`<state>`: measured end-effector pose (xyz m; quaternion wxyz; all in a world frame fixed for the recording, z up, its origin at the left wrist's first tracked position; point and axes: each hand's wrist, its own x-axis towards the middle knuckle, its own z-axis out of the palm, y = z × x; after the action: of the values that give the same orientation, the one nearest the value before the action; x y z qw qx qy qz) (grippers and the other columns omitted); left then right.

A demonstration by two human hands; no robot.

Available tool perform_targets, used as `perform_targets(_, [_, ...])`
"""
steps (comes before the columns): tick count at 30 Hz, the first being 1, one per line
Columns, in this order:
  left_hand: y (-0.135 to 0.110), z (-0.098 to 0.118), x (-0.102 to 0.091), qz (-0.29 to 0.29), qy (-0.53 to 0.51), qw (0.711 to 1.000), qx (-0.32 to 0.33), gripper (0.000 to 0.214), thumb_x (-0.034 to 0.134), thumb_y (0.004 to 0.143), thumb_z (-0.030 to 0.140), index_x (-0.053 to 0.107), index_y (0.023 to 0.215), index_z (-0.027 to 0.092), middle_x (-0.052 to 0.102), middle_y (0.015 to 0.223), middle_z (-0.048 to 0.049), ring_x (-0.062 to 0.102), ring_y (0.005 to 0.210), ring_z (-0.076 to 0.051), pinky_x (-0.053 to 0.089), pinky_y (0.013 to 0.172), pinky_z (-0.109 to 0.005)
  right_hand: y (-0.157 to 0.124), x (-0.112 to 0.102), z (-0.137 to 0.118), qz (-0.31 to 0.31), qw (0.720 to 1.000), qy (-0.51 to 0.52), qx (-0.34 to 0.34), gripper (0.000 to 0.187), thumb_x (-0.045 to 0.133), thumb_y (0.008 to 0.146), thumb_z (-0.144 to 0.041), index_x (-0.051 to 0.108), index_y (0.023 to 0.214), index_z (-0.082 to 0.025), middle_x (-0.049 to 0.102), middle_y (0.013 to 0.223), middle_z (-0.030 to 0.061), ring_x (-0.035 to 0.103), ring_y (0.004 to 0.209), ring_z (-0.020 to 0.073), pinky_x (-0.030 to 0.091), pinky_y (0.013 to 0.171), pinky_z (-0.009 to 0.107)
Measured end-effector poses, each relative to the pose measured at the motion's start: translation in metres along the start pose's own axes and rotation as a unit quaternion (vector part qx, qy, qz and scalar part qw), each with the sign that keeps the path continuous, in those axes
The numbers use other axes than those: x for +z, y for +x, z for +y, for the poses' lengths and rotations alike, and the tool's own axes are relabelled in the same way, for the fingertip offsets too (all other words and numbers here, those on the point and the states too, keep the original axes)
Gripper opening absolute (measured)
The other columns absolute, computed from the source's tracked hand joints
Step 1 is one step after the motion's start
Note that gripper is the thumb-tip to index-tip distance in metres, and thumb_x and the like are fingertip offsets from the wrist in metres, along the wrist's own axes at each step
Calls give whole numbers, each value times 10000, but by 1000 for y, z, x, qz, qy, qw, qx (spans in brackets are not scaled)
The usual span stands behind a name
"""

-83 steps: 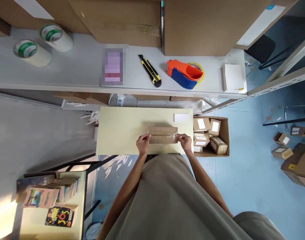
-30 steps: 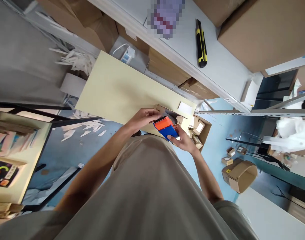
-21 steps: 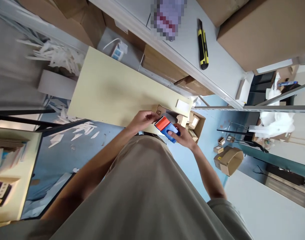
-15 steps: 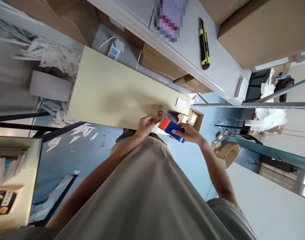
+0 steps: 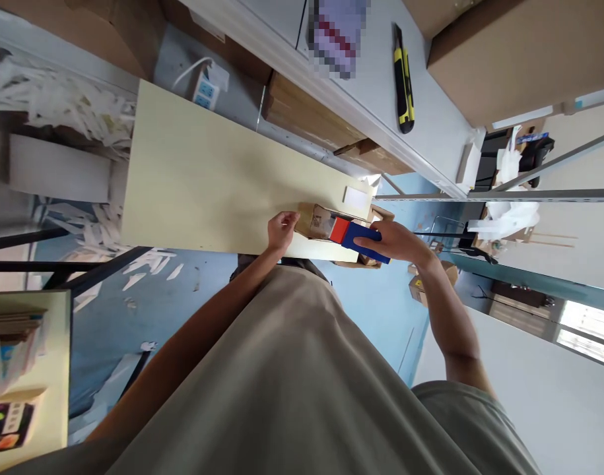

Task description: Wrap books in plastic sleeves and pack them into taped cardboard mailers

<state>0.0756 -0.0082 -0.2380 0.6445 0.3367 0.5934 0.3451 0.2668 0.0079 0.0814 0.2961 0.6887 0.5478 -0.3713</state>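
Observation:
In the head view, a small open cardboard box (image 5: 309, 221) lies on the pale yellow tabletop (image 5: 197, 171), close to its front right corner. My left hand (image 5: 280, 231) has its fingers curled together at the box's left flap and appears to pinch its edge. A blue, box-shaped thing with an orange-red end (image 5: 354, 236) is gripped by my right hand (image 5: 393, 241), thumb along its front side. Its orange-red end points left and is over or inside the box opening; I cannot tell which. A greyish patch shows beside that end.
Above the tabletop runs a grey shelf (image 5: 375, 79) bearing a yellow-black utility knife (image 5: 403, 82) and a large carton (image 5: 524, 59). A white card (image 5: 356, 198) lies behind the small box. Behind the table is a power strip (image 5: 206, 91). White scraps (image 5: 59, 92) are heaped at left.
My right hand has moved right and slightly up, carrying the blue and orange-red thing over the cardboard box. My left hand has shifted slightly left and up, away from that thing. The camera view has shifted.

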Motion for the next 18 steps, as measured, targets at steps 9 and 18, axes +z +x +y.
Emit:
perform_targets(9, [4,-20,35,3,47,999,-12,156,710,966,348,779,933,212,819,915,-77,736,856,-227,578,835,-333,7,-3,-9,-1,999,-36,33,566,614,1080,-732,718,972,-187,795,903,105,711,780,232,390,673,334])
perform_targets(18, [-2,-46,21,-31,124,992,-22,761,788,960,359,553,1653,153,734,1195,-138,715,982,-252,614,916,-391,12,0,0,3,1000,-21,-1,486,653,1100,-655,714,959,-194,814,942,96,719,826,221,399,675,313])
